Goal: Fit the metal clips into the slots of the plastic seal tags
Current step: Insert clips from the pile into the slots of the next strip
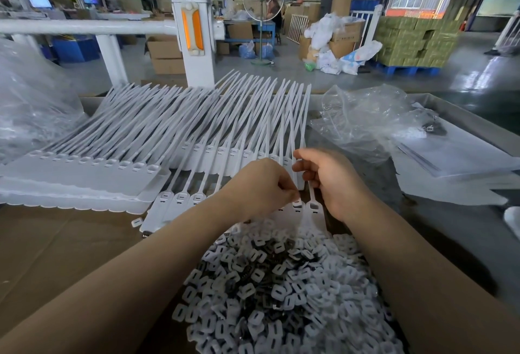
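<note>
Tag strip in hand: we had the white plastic strip of joined seal tags (180, 201) lying flat on the counter, its flat heads toward us and its thin tails running away; the slots at its left end already showed something seated in them.
Slot being filled: the head near the right end (297, 205), just under our left fingertips.
Left hand: our left hand (263, 184) was curled, fingertips pinched together right at that slot; we judged a small clip was between them, but it was too small to make out.
Right hand: our right hand (326, 182) had its fingers curled round the thin white tail of the last tag (312, 194), steadying the strip beside the slot.
Clip supply: a heap of small white-and-dark square clip pieces with slotted middles (284, 297) lay just in front of the strip, between our forearms.
Doing it well: we judged the clip should go in square to the slot and be pressed until flush, while the right hand kept the strip from sliding.
Risk: a tilted clip would likely jam or pop out.
Waiting stock: more stacked white tag strips (84, 176) sat to the left, tails fanned out behind.
Surroundings: crumpled clear plastic bags (365, 125) lay to the right on the grey counter (455, 229), brown cardboard (56, 241) to the left.
</note>
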`<action>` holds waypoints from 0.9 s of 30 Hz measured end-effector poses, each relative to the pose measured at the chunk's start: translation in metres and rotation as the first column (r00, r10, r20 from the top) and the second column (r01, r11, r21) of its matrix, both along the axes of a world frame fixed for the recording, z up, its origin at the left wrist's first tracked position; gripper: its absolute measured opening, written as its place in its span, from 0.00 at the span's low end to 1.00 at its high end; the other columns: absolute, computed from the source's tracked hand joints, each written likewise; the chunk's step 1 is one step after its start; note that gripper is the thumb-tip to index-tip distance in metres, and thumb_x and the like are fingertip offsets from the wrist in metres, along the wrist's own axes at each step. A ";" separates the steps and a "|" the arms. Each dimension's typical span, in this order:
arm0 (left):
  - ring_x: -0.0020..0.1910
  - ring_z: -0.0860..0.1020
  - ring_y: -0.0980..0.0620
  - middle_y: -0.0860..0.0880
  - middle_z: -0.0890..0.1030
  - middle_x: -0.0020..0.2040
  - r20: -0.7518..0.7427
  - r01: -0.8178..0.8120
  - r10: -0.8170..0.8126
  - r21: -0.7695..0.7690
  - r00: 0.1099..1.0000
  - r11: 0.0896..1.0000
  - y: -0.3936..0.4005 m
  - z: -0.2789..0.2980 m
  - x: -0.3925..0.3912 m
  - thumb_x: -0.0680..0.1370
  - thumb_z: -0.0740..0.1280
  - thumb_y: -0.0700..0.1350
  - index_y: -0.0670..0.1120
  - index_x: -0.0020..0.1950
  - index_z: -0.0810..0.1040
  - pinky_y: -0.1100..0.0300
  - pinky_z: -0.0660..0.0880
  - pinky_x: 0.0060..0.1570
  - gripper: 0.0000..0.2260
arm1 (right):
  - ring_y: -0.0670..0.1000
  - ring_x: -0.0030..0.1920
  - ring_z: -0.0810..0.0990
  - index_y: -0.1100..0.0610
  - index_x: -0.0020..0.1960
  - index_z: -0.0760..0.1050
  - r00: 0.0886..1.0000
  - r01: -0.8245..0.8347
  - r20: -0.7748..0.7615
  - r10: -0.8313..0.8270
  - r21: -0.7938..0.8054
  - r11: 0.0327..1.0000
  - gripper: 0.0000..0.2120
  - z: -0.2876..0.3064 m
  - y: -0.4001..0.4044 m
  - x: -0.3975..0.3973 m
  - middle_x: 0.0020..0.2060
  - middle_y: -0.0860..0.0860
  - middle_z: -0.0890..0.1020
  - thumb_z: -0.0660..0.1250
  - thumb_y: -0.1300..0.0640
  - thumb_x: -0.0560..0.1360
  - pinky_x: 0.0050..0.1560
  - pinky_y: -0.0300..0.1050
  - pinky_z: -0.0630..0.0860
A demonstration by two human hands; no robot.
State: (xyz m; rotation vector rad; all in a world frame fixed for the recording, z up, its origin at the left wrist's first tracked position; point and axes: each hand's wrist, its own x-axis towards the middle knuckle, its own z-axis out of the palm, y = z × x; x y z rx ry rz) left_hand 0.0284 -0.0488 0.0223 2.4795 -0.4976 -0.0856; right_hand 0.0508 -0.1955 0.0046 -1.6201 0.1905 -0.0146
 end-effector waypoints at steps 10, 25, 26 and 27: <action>0.40 0.81 0.54 0.51 0.85 0.41 0.117 0.016 -0.021 0.038 0.993 0.999 -0.005 0.003 -0.011 0.76 0.68 0.44 0.48 0.46 0.87 0.56 0.80 0.46 0.07 | 0.50 0.41 0.74 0.56 0.51 0.81 1.000 -0.006 -0.009 0.006 0.019 1.000 0.09 0.000 0.000 0.000 0.37 0.48 0.83 0.67 0.52 0.77 0.43 0.46 0.67; 0.40 0.81 0.53 0.50 0.85 0.41 0.076 0.015 -0.021 0.087 0.997 0.996 -0.008 0.006 -0.010 0.77 0.68 0.45 0.48 0.46 0.86 0.55 0.81 0.45 0.07 | 0.50 0.41 0.74 0.57 0.53 0.81 1.000 0.004 -0.023 -0.004 0.017 1.000 0.10 0.003 0.001 -0.004 0.37 0.48 0.83 0.67 0.52 0.77 0.46 0.47 0.69; 0.39 0.82 0.52 0.50 0.85 0.41 0.065 -0.003 -0.003 0.080 0.998 0.997 -0.008 0.005 -0.010 0.77 0.68 0.45 0.48 0.45 0.87 0.55 0.81 0.44 0.07 | 0.49 0.41 0.74 0.57 0.53 0.81 1.000 0.006 -0.025 -0.006 0.014 1.000 0.10 0.003 0.002 -0.003 0.37 0.48 0.83 0.67 0.52 0.77 0.45 0.47 0.68; 0.38 0.82 0.52 0.49 0.85 0.40 0.054 -0.021 0.017 0.071 0.998 0.997 -0.008 0.005 -0.009 0.77 0.69 0.46 0.48 0.44 0.87 0.56 0.81 0.42 0.07 | 0.49 0.41 0.74 0.57 0.53 0.81 1.000 0.008 -0.026 -0.008 0.013 1.000 0.10 0.003 0.002 -0.003 0.37 0.48 0.83 0.67 0.52 0.77 0.44 0.46 0.68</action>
